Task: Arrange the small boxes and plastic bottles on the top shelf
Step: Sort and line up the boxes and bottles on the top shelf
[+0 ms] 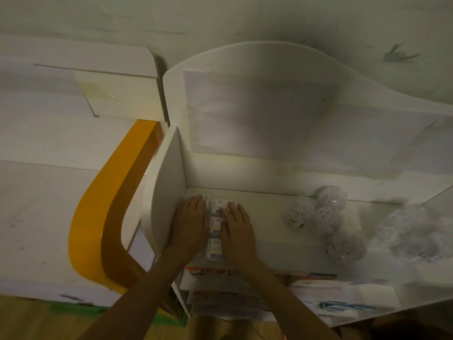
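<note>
White small cardboard boxes (215, 227) lie in rows at the top shelf's (264, 214) left end; left hand (190, 224) and right hand (236, 229) press flat on them, fingers spread.

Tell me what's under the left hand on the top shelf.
Small boxes lie in a row between the hands; one corner shows past the left hand fingers. Whatever lies directly beneath that palm is covered.

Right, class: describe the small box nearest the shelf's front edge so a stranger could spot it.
Start at the white top shelf and its curved left side panel. Between the left hand and right hand runs a column of small boxes. Yours is the front box, nearest the viewer.
</note>
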A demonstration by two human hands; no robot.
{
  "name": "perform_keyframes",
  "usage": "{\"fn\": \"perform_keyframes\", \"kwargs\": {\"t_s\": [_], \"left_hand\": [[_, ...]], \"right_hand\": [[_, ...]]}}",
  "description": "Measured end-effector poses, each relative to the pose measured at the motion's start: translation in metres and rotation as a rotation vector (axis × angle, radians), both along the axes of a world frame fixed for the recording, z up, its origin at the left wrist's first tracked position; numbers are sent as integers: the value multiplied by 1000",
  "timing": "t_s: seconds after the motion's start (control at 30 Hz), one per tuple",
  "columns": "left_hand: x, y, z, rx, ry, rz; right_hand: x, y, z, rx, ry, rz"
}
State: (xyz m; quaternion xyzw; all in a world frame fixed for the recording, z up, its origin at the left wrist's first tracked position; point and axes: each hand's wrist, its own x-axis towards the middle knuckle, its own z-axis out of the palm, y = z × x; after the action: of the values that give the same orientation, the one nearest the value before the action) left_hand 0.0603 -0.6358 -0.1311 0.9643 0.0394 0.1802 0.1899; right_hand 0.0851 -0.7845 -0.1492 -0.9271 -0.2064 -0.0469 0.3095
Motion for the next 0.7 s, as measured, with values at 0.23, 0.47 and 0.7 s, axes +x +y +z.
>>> {"fn": "perform_keyframes", "kwargs": {"t_s": [0.23, 0.47, 0.7], "left_hand": [[1, 0, 2, -5, -9, 63], [1, -3, 4, -228, -113, 87], [-25, 3, -14, 89, 120, -30]], "right_hand": [[2, -1, -2, 46, -14, -14], [5, -6, 3, 128, 23, -6], [-6, -9, -14, -26, -32, 104]]}}
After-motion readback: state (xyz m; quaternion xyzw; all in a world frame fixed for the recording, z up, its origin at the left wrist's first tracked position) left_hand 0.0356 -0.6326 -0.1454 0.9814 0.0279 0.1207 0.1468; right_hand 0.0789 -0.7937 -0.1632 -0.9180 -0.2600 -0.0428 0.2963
